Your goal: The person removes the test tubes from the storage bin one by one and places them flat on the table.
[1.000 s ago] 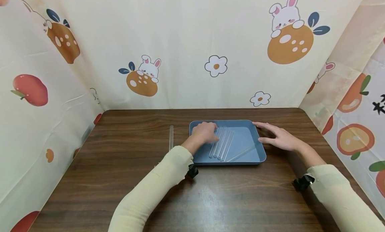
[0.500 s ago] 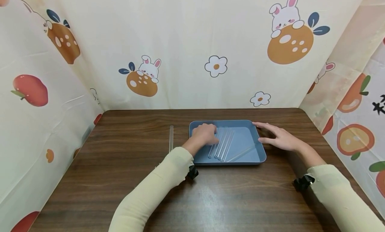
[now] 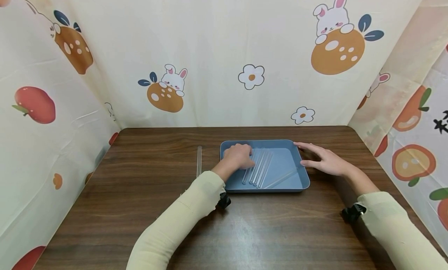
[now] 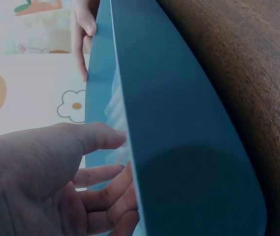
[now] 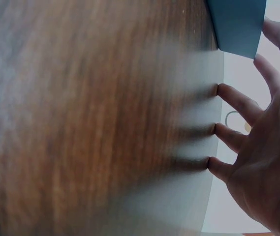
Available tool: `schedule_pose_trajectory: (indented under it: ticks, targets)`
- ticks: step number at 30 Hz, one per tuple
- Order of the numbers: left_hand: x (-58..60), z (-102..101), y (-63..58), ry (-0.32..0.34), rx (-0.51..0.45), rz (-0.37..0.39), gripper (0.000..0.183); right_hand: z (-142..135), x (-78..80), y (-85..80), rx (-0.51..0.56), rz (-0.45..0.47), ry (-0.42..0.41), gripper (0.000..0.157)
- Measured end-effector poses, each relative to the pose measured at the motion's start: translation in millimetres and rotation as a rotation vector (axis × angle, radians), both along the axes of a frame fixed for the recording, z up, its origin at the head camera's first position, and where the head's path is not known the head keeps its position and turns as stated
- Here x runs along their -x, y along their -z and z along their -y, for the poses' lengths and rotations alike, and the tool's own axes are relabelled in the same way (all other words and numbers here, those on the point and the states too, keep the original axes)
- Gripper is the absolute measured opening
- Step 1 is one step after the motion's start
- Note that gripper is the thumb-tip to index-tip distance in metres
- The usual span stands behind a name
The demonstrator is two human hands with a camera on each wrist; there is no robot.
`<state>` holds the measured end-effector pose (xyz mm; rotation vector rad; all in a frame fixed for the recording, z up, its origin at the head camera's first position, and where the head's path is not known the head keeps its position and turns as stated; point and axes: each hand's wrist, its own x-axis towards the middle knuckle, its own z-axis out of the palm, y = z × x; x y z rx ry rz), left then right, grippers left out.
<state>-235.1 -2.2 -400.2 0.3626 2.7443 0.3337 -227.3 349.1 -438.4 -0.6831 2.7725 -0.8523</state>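
Inside the blue tray (image 3: 285, 153), several clear test tubes (image 3: 260, 170) lie side by side on a slant. My left hand (image 3: 238, 155) reaches over the tray's left rim, thumb and forefinger right at the leftmost tube. In the left wrist view, the thumb (image 4: 103, 136) and forefinger stand apart, and the other fingertips go behind the rim; I cannot tell whether a tube is pinched. My right hand (image 3: 325, 159) has its fingers spread along the tray's right side. In the right wrist view, fingertips touch the tray's corner (image 5: 238, 24) while other fingers rest on the table.
A thin clear rod-like piece (image 3: 280, 179) lies diagonally in the tray's front right part. Left of the tray, another clear tube (image 3: 199, 159) is on the brown wooden table (image 3: 150, 207), partly behind the left sleeve. A patterned curtain (image 3: 217, 48) encloses the back and sides.
My left hand has sunk slightly toward the tubes, and the near end of the leftmost tube has shifted a little left. The right hand and the tray stay in place.
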Motion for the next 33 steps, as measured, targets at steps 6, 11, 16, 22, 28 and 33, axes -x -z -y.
schedule_pose_trajectory:
  ticks: [6, 11, 16, 22, 28, 33]
  targets:
    - [22.3, -3, 21.7, 0.011, 0.014, 0.044, 0.041, -1, -1.0, 0.4, 0.011, 0.008, 0.003, 0.072]
    - [26.7, -4, 26.9, 0.014, 0.034, 0.042, 0.044, -2, -1.2, 0.6, 0.012, 0.006, 0.001, 0.071]
    - [21.6, -2, 20.8, 0.010, 0.031, 0.039, 0.041, 0, -1.9, 0.7, 0.006, -0.002, -0.005, 0.071]
    - [20.2, 0, 17.5, 0.011, 0.016, 0.040, 0.038, 1, -3.5, -1.8, 0.005, 0.001, -0.001, 0.071]
    - [22.3, 1, 18.4, 0.010, 0.014, 0.038, 0.041, 1, -3.3, -2.2, 0.004, 0.002, -0.003, 0.071]
    - [25.4, 2, 23.9, 0.010, 0.010, 0.021, 0.055, 1, -1.3, -0.4, 0.005, 0.009, 0.003, 0.072]
